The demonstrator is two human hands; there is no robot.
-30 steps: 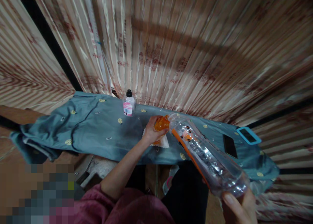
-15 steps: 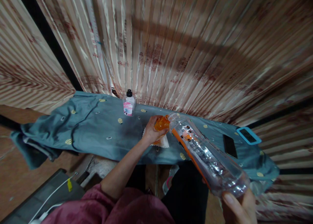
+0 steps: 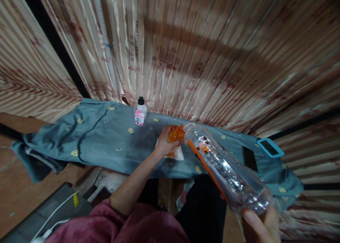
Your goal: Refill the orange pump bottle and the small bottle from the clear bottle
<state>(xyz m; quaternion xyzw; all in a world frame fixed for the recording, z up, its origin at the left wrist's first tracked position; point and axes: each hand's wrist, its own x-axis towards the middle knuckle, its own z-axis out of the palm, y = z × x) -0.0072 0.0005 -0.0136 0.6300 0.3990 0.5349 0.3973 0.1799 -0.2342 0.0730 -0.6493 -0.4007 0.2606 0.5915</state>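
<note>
My left hand [image 3: 166,143] is wrapped round an orange see-through container [image 3: 175,133], whose exact kind I cannot make out. My right hand [image 3: 261,224] grips the base of a large clear plastic bottle [image 3: 228,168] with an orange label. The bottle is tilted, its neck end toward the left and lower than its base looks, and its mouth meets the orange container. Whether liquid passes between them cannot be seen. Under my left hand lies a white scalloped cloth or tissue [image 3: 179,154], partly hidden, with something orange showing on it.
A small clear bottle with a black cap and pink label [image 3: 140,114] stands at the back of the cloth-covered table [image 3: 103,140]. To the right lie a dark phone [image 3: 249,158] and a blue-framed device [image 3: 270,147]. Pleated curtain [image 3: 170,58] hangs behind.
Almost nothing differs. My right hand and the base of the large bottle have shifted very slightly right; both hands keep their grips.
</note>
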